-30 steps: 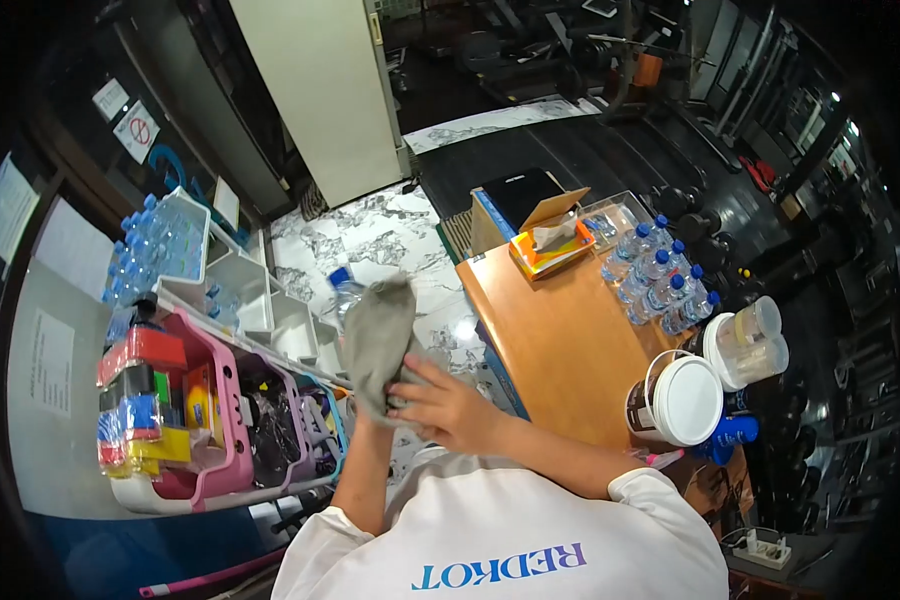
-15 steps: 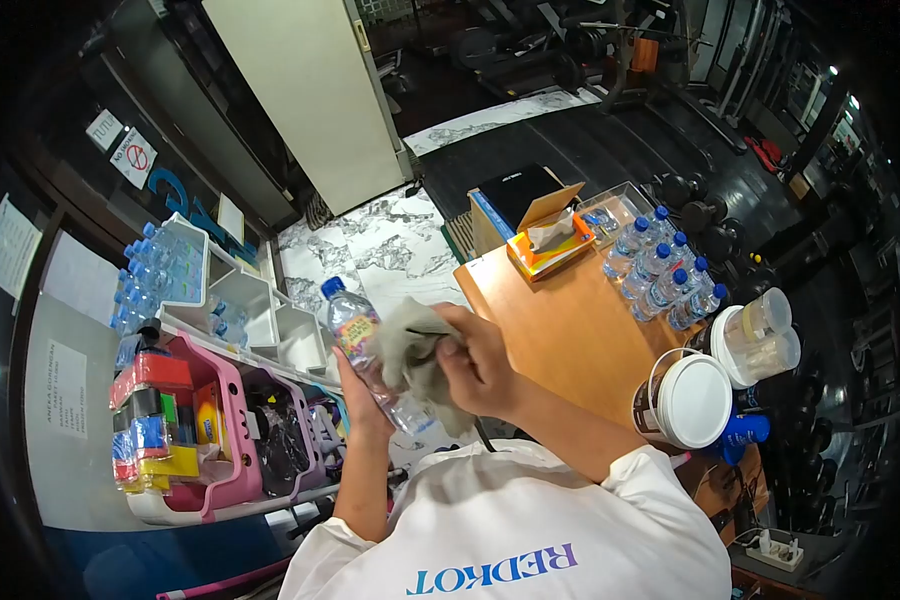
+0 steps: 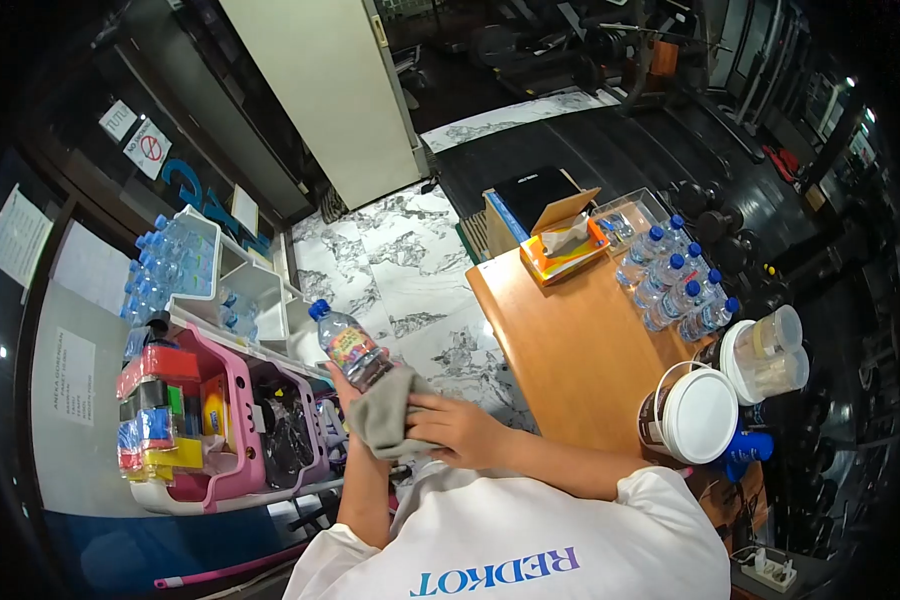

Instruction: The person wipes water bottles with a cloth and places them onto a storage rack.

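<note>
Between the hands (image 3: 344, 388) (image 3: 460, 430), bottle (image 3: 353, 347), grey cloth (image 3: 383, 412)

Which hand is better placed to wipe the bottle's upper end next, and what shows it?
Probably the right hand: it holds the cloth, which covers the lower part of the bottle. The left hand, partly hidden by the cloth, seems to support the bottle.
</note>
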A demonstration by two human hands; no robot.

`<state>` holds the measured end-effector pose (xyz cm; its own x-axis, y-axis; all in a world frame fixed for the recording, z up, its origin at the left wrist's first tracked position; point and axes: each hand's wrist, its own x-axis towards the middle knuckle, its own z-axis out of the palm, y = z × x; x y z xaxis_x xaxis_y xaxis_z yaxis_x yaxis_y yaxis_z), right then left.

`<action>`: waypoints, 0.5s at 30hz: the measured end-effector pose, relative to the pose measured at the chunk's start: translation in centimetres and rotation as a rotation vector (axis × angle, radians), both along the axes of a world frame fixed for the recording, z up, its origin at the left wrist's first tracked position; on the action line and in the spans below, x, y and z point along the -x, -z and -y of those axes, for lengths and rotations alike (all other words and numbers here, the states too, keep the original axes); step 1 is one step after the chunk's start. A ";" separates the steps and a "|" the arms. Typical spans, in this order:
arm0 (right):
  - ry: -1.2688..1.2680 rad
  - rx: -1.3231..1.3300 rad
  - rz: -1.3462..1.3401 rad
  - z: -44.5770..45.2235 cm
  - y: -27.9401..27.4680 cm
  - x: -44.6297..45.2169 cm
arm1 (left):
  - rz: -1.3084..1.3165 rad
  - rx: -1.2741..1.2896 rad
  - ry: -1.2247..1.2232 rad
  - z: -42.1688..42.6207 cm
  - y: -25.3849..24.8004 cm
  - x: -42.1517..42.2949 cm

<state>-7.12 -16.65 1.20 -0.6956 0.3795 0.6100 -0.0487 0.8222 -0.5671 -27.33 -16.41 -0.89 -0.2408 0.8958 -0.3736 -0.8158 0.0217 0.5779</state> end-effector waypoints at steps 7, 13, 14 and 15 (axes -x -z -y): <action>0.246 0.854 -0.235 -2.2 -0.6 -2.6 | -0.162 -0.021 -0.105 0.2 -4.9 -0.5; -0.069 0.918 -0.698 -5.0 -10.6 -0.8 | -0.098 -0.088 0.168 1.1 -5.7 -2.2; -0.097 0.795 -0.516 -6.0 -10.7 -0.4 | -0.092 -0.070 0.173 1.2 -7.0 -3.6; 0.023 0.692 -0.259 -6.3 -10.8 0.5 | -0.086 -0.072 0.174 1.4 -7.4 -4.3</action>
